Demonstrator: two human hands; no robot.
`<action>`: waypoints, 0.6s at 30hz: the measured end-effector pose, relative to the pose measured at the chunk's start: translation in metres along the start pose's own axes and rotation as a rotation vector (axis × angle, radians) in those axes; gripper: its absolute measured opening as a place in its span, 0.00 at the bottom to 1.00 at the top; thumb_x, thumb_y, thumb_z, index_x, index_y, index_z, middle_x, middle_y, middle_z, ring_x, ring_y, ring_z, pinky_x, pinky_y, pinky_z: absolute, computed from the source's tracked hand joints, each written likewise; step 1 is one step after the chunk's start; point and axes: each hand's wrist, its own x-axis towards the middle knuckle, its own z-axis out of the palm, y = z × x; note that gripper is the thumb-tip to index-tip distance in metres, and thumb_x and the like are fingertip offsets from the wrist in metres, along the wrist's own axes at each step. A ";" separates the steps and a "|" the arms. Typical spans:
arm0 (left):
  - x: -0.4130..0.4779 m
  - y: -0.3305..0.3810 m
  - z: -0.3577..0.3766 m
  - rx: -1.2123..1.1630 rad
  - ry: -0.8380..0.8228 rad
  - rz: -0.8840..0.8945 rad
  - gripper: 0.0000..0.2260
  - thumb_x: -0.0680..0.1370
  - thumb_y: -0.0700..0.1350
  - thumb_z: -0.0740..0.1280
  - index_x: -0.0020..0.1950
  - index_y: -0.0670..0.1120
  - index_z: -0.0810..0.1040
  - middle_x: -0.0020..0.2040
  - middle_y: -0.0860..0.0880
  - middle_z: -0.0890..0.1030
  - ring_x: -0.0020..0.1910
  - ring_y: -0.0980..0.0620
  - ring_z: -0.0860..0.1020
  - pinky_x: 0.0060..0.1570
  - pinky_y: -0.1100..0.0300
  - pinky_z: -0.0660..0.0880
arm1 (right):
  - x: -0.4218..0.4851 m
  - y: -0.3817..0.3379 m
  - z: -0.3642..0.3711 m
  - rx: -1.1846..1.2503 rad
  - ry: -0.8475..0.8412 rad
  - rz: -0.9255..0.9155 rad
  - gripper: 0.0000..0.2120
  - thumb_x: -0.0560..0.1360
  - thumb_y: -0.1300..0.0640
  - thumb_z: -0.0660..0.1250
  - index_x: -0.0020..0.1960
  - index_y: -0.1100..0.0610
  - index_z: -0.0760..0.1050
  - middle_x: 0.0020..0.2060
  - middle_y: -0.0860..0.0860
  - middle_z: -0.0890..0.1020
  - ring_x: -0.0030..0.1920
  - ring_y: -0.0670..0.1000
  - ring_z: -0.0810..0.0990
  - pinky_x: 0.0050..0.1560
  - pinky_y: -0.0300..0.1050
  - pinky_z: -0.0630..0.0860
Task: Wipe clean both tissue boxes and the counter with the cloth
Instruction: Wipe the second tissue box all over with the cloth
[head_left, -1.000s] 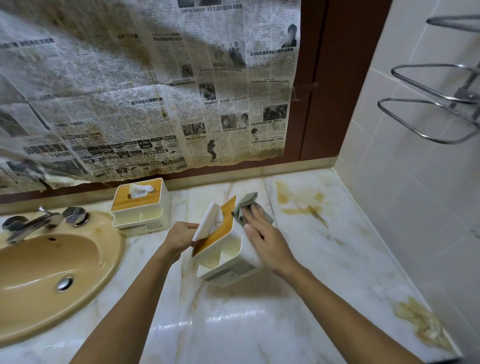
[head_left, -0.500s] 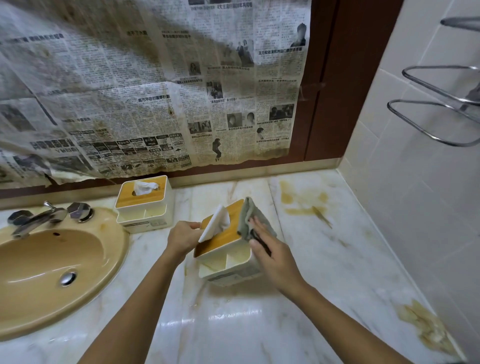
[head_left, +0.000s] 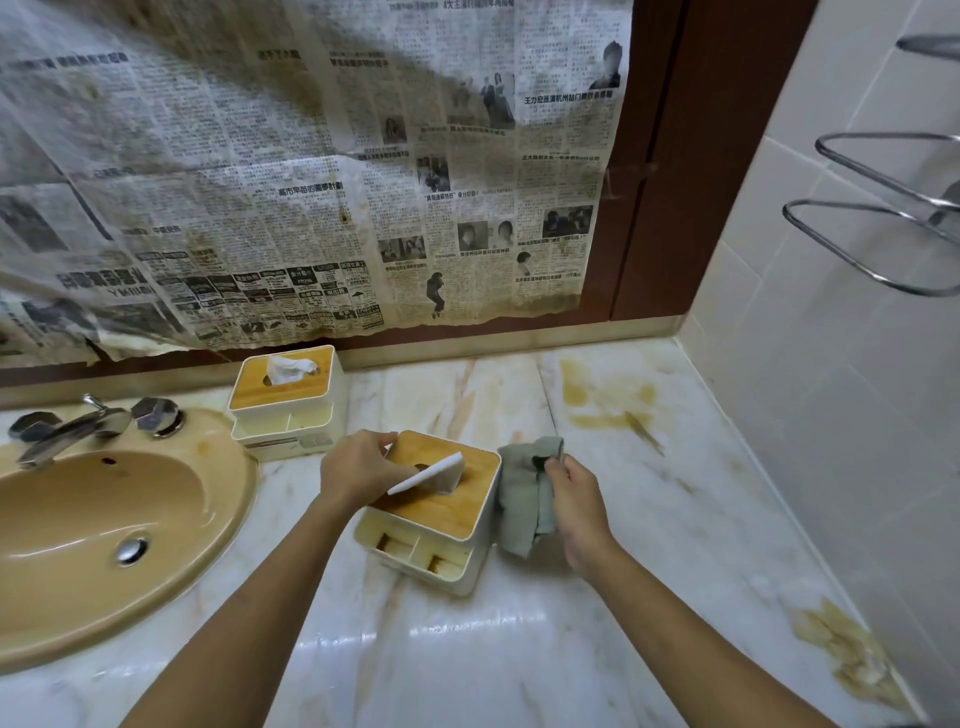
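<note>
A white tissue box with a wooden lid (head_left: 441, 512) stands upright on the marble counter (head_left: 467, 649), a tissue sticking out of its slot. My left hand (head_left: 358, 470) grips its far left side. My right hand (head_left: 576, 506) holds a grey-green cloth (head_left: 522, 499) against the box's right side. A second, matching tissue box (head_left: 285, 402) stands further back, beside the sink.
A beige sink (head_left: 104, 525) with a chrome tap (head_left: 67, 428) takes up the left. Yellow-brown stains (head_left: 608, 402) mark the counter's back right, and more stains (head_left: 852, 660) lie at the front right edge. A tiled wall with a metal rack (head_left: 883, 218) bounds the right side.
The near box was tilted up toward me and now stands flat on the counter. The cloth has moved from the box's top right edge down onto its right side.
</note>
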 end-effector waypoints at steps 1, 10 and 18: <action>0.003 0.001 0.000 0.033 0.008 0.013 0.37 0.62 0.66 0.73 0.69 0.56 0.77 0.56 0.53 0.84 0.52 0.51 0.81 0.42 0.60 0.78 | 0.000 -0.001 -0.002 0.046 0.020 0.022 0.13 0.83 0.55 0.58 0.49 0.59 0.78 0.48 0.60 0.84 0.46 0.58 0.82 0.45 0.48 0.76; 0.024 0.003 0.004 0.075 -0.004 0.073 0.30 0.66 0.63 0.74 0.67 0.56 0.78 0.57 0.54 0.84 0.53 0.52 0.80 0.45 0.58 0.78 | 0.002 -0.005 -0.012 0.084 0.047 0.030 0.14 0.83 0.54 0.58 0.52 0.62 0.79 0.50 0.61 0.84 0.52 0.61 0.82 0.50 0.53 0.78; -0.012 0.000 -0.030 -0.139 0.209 0.440 0.04 0.76 0.53 0.69 0.50 0.57 0.79 0.50 0.57 0.78 0.47 0.57 0.77 0.44 0.58 0.76 | -0.004 -0.002 -0.012 0.122 -0.002 -0.013 0.14 0.82 0.54 0.59 0.52 0.63 0.77 0.51 0.63 0.83 0.46 0.55 0.81 0.47 0.49 0.75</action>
